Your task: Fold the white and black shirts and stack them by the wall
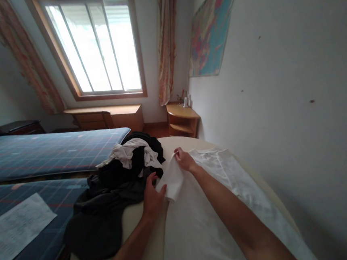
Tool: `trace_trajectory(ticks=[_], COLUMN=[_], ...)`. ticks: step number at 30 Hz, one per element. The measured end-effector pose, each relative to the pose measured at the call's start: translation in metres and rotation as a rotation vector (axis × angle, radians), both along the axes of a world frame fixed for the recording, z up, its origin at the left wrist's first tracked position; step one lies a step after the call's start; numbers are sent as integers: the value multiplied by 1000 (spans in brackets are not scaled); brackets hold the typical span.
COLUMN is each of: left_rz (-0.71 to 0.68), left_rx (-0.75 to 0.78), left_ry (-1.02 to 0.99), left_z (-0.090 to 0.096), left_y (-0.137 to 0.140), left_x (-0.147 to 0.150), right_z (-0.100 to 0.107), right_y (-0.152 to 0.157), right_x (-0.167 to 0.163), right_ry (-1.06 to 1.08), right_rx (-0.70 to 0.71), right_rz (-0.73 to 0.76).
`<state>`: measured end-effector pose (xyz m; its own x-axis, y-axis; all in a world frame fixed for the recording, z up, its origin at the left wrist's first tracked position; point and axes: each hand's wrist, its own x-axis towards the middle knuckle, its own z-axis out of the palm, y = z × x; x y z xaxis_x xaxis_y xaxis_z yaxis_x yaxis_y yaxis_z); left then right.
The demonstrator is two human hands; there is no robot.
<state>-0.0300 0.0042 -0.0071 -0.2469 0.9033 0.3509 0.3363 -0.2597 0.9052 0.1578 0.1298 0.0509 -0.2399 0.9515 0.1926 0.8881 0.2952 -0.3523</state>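
A white shirt [196,221] lies spread out, its collar end away from me. My right hand [183,159] is closed in a pinch on the upper edge of its left sleeve [174,182], lifting that edge a little. At the sleeve's open end, my left hand [154,196] has its thumb and fingers apart around the cloth, with no firm grip visible. Left of the shirt is a heap of dark clothes [106,198], topped by a crumpled pale garment [123,151].
The clothes rest on a cream round-edged table [140,238] beside the white wall [299,143]. To the left are blue plaid mattresses [57,152] and a printed sheet [18,230]. A corner shelf [184,112] and a desk [126,112] stand beyond, near the window.
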Motion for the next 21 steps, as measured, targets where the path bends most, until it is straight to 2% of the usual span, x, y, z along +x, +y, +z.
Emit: trace_trajectory(ticks=[3, 6, 10, 13, 17, 21], left_rz=[-27, 33, 153, 131, 87, 133], left_rx=[-43, 24, 117, 120, 102, 188], left_ry=[-188, -262, -213, -202, -158, -62], left_z=[-3, 4, 18, 20, 12, 10], left_y=[8, 12, 9, 6, 5, 5], left_x=[-4, -10, -17, -16, -8, -5], right_z=[-16, -26, -30, -30, -31, -32], right_y=[-8, -21, -36, -38, -27, -13], right_x=[-1, 1, 6, 15, 30, 38], right_ry=[29, 37, 24, -46, -85, -106], right_rx=[-22, -8, 27, -24, -106, -192], right_rz=[72, 43, -139, -267, -289, -292])
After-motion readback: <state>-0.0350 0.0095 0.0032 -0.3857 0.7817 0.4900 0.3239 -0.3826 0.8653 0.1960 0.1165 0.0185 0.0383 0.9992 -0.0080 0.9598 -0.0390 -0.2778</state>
